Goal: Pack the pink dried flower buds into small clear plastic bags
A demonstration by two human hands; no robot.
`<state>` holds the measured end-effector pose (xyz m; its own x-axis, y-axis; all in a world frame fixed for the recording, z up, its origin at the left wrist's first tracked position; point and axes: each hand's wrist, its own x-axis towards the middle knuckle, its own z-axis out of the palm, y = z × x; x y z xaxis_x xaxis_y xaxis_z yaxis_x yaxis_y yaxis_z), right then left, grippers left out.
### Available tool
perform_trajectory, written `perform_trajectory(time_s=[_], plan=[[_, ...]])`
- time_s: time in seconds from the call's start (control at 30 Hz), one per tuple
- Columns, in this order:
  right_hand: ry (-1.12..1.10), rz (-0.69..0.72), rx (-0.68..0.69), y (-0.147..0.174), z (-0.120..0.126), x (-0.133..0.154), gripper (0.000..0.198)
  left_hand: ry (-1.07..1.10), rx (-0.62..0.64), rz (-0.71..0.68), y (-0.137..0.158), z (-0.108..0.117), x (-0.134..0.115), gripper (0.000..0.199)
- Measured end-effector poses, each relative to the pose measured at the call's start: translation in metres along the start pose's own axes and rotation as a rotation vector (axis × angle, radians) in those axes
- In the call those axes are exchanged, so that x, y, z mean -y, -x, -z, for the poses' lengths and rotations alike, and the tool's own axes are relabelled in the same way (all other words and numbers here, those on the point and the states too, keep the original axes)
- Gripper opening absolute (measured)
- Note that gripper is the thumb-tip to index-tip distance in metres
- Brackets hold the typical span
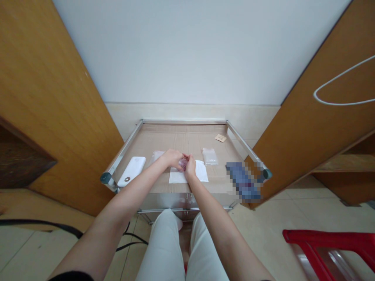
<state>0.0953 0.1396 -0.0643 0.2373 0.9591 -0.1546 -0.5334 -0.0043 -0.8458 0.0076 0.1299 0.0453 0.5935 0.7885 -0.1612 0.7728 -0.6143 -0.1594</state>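
Desk: low cardboard-topped desk with metal rim [125,145], wedged between two wooden panels.
White sheet: flat paper square [202,171] under the hands.
Power bank: white slab [131,171], left, well apart.
Clear bags: one [210,156] right, one [156,156] left.
Hands: left hand [172,158] and right hand [190,167] together, pinching small pinkish translucent item [183,163].
Progress: item held above the sheet, not set down.
Obstruction: none near.

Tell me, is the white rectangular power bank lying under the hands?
No, the white rectangular power bank lies apart, beside the left hand.
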Motion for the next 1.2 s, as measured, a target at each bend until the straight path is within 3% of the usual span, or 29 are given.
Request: perform_trajectory(time_s=[0.47,0.7,0.93,1.2], plan=[[0.032,0.042,-0.019,-0.001,-0.002,-0.001,0.035,0.040,0.013,0.032,0.001,-0.003,0.003,0.057],[-0.099,-0.053,0.030,-0.004,0.000,0.009,0.036,0.068,0.011,0.073,0.006,0.003,0.007,0.060],[-0.022,-0.104,0.094,-0.004,0.005,0.013,0.037,0.160,-0.009,0.153,0.015,0.008,0.015,0.063],[0.033,-0.008,0.147,0.001,0.001,0.013,0.033,0.239,-0.059,0.222,0.033,0.006,0.022,0.064]])
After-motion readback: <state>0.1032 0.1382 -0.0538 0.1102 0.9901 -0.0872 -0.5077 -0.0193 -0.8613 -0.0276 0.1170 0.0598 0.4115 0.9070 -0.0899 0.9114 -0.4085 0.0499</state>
